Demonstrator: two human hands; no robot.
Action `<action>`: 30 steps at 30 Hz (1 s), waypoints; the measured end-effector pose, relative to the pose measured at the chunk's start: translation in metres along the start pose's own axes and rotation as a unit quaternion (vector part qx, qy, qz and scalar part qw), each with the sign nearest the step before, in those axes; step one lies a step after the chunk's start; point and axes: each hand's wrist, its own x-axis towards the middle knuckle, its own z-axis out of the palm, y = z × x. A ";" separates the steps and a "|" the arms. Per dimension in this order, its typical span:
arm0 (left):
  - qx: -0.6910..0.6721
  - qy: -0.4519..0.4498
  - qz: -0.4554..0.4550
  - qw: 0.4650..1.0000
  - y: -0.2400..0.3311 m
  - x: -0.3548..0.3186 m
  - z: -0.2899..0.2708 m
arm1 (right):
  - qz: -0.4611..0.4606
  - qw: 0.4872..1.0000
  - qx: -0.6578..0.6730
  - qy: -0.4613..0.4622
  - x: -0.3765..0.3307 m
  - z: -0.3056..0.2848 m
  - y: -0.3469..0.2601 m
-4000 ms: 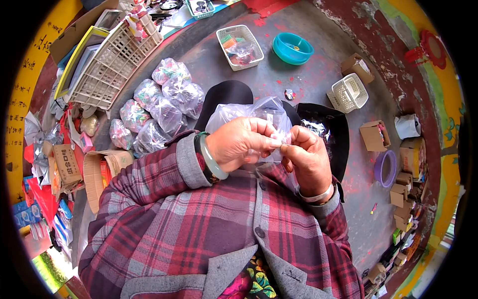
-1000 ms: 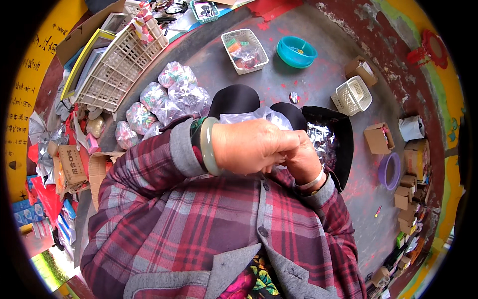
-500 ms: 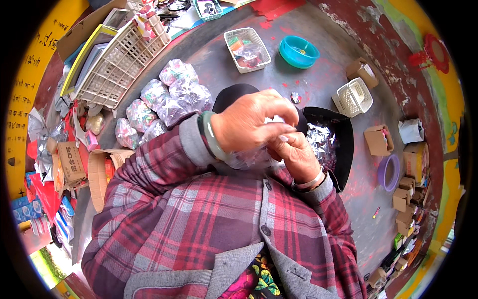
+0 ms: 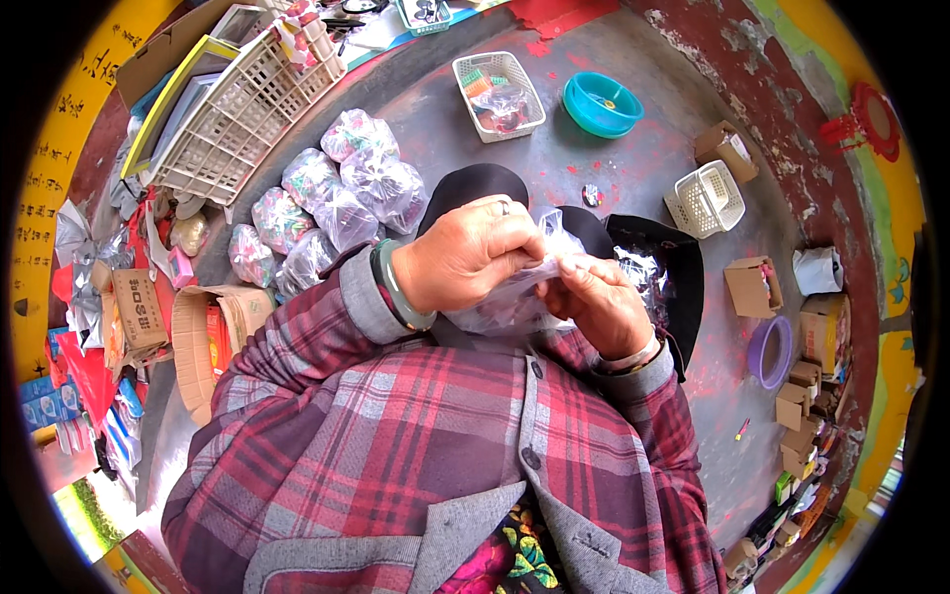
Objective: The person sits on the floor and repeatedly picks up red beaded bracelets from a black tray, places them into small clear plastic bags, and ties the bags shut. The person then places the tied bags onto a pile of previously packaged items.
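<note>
Both of my hands grip the gathered top of a clear plastic bag [image 4: 501,307] in front of my chest. My left hand [image 4: 469,254] pinches it from the left, a ring on one finger and a green bangle at the wrist. On the other side my right hand [image 4: 606,303] holds the bag's neck between thumb and fingers. A tuft of the plastic sticks up between the hands. The bag's lower part hangs over my lap, and its contents are mostly hidden. Beside my right hand lies a black container or cloth [image 4: 683,287] with small shiny packets [image 4: 643,272].
Several filled plastic bags [image 4: 346,193] are piled on the floor at left. Ahead stand a white basket [image 4: 534,114] with packets and a teal basin [image 4: 604,104]. A large white crate [image 4: 223,148] is at far left, a cardboard box [image 4: 198,346] nearer. Boxes and a purple basin [image 4: 770,351] line the right.
My hands have drawn apart a little. The left hand moved slightly left and the right one slightly right, so the bag's plastic top now shows between them.
</note>
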 end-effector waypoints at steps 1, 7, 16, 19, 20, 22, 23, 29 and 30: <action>0.005 0.005 0.005 1.000 0.003 0.001 -0.001 | 0.000 1.000 0.012 0.007 0.000 0.000 -0.001; -0.117 -0.078 -0.151 0.979 0.017 -0.002 -0.003 | -0.021 0.998 0.054 -0.011 0.001 -0.009 0.000; 0.027 -0.105 -0.066 0.992 -0.007 -0.014 0.012 | -0.181 0.933 -0.308 -0.041 0.003 -0.003 -0.014; -0.036 -0.136 -0.186 0.972 0.002 -0.006 0.005 | -0.312 0.776 -0.548 0.010 -0.002 0.007 -0.017; -0.061 -0.146 -0.232 0.960 0.002 -0.005 0.004 | -0.353 0.696 -0.625 0.030 -0.004 0.010 -0.016; -0.120 -0.116 -0.221 0.961 -0.012 -0.012 0.008 | -0.414 0.539 -0.732 0.053 -0.004 0.014 -0.007; -0.149 -0.101 -0.215 0.960 -0.017 -0.015 0.009 | -0.432 0.521 -0.734 0.059 -0.004 0.017 -0.004; -0.369 -0.134 -0.448 0.803 -0.004 0.001 -0.011 | -0.513 0.493 -0.701 0.047 0.004 0.012 0.004; -0.369 -0.127 -0.452 0.802 -0.004 0.001 -0.008 | -0.528 0.487 -0.694 0.043 0.008 0.009 0.007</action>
